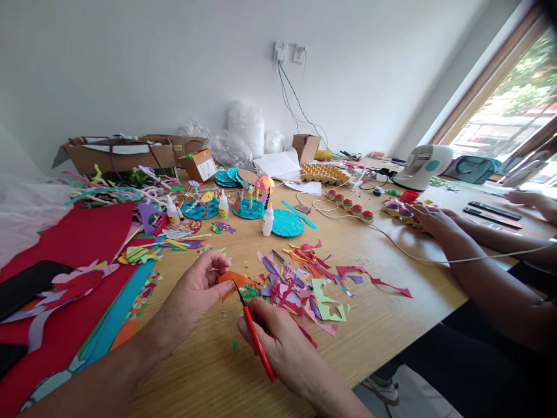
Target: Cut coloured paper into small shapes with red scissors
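Between the thumb and fingers of my left hand (202,284) is a piece of orange paper (234,277). My right hand (278,337) is closed around scissors with red handles (257,342). The dark blades point up and away from me and meet the orange paper near my left thumb. Just beyond both hands lies a heap of cut paper scraps (287,284) in purple, pink, red and green. A pen (291,269) rests on the scraps.
Glue bottles (267,220) stand by blue discs (285,223) bearing paper decorations. Red paper sheets (82,249) lie at left. Another person's hands (430,217) touch painted egg-carton pieces (395,212) at right. A white cable (404,252) crosses the table. A fan (422,165) stands behind.
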